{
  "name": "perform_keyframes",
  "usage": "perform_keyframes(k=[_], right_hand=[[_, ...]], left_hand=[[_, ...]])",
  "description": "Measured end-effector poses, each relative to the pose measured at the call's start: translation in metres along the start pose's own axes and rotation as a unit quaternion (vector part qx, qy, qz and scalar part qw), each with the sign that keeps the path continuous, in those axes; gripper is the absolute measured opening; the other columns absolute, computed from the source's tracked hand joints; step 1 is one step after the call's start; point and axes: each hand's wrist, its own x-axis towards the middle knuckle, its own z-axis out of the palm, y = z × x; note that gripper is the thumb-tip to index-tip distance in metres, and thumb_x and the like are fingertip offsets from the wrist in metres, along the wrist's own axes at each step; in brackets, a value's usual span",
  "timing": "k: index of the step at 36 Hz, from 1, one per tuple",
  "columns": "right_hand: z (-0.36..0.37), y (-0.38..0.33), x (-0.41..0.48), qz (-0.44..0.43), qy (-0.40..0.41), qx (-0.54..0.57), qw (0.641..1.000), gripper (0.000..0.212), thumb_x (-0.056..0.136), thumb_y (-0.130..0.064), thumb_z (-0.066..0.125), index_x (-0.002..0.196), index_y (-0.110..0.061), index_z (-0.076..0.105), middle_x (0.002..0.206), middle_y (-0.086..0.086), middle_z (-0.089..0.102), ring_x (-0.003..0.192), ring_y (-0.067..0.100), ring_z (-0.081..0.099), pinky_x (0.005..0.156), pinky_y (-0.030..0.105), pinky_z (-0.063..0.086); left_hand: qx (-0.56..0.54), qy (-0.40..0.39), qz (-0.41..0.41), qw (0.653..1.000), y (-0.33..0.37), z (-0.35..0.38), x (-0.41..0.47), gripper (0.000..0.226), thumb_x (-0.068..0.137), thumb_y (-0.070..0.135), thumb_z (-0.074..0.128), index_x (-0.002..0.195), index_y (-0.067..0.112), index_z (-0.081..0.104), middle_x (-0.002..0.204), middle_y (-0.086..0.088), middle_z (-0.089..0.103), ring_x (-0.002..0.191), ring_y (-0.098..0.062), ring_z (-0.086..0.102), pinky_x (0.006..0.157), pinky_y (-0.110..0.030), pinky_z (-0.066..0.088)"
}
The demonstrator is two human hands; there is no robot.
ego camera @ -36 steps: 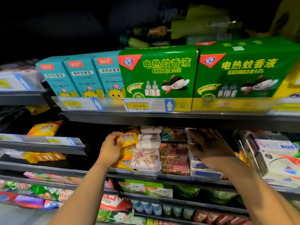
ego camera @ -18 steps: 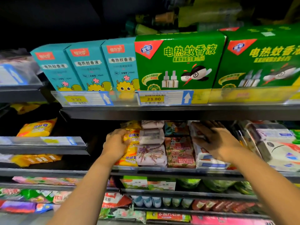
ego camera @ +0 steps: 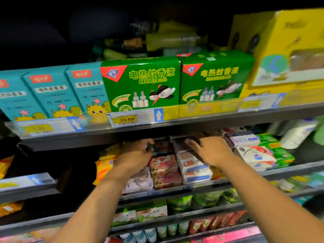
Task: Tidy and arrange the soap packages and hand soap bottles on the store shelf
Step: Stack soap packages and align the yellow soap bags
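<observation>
On the middle shelf the soap stands in side-by-side stacks: yellow packs at the left, then pale packs, red packs and white-blue packs.

The left hand lies over the top of the pale packs. Its fingers are curled toward the top of the red packs, but the blur hides whether they grip anything. The right hand rests palm down on top of the white-blue packs. Its fingers are stretched out and touch a dark pack at the top of that stack. Both bare forearms reach up from the bottom edge.

Just right of that hand lie white-red packs and green packs. A white bottle stands behind them (its label is too smeared to read).

On the shelf above stand teal boxes, two green boxes and a yellow box. A price tag reading 23.80 hangs on that shelf's rim. Lower shelves hold more packs and a row of small bottles.
</observation>
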Motion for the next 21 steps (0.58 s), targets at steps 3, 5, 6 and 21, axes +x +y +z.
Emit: perform_keyframes(k=[3, 5, 6, 21], right_hand=[[-0.019, 0.028, 0.001, 0.041, -0.039, -0.050, 0.997, 0.043, 0.104, -0.050, 0.037, 0.093, -0.021, 0.067, 0.109, 0.015, 0.069, 0.109, 0.034, 0.061, 0.072, 0.032, 0.036], [-0.020, 0.050, 0.002, 0.054, -0.039, -0.145, 0.987, 0.040, 0.103, -0.047, 0.040, 0.127, -0.024, 0.061, 0.133, 0.011, 0.061, 0.125, 0.033, 0.052, 0.092, 0.034, 0.042], [-0.017, 0.062, 0.004, 0.059, -0.042, -0.194, 0.978, 0.045, 0.100, -0.046, 0.042, 0.139, -0.025, 0.052, 0.143, 0.011, 0.053, 0.133, 0.035, 0.045, 0.106, 0.042, 0.038], [0.000, 0.099, 0.009, -0.107, -0.176, -0.220, 0.953, 0.050, 0.089, -0.047, 0.062, 0.136, -0.033, 0.053, 0.128, -0.002, 0.060, 0.125, 0.022, 0.044, 0.089, 0.039, 0.031]], left_hand=[[0.044, -0.035, 0.029, 0.998, 0.033, 0.018, 0.009, 0.022, 0.097, 0.036, 0.056, 0.119, 0.040, 0.058, 0.121, 0.002, 0.064, 0.107, -0.022, 0.059, 0.079, -0.027, 0.044], [0.046, -0.050, 0.057, 0.996, 0.057, 0.031, 0.015, 0.023, 0.098, 0.035, 0.055, 0.120, 0.038, 0.058, 0.120, 0.002, 0.065, 0.107, -0.024, 0.061, 0.078, -0.027, 0.044], [0.038, -0.059, 0.072, 0.995, 0.069, 0.037, 0.018, 0.025, 0.098, 0.033, 0.055, 0.122, 0.036, 0.058, 0.124, 0.003, 0.064, 0.111, -0.023, 0.060, 0.083, -0.027, 0.045], [0.174, -0.103, 0.048, 0.978, 0.115, 0.121, 0.046, 0.079, 0.097, 0.070, 0.019, 0.159, 0.026, 0.001, 0.167, 0.003, -0.009, 0.153, -0.019, -0.011, 0.122, -0.045, -0.010]])
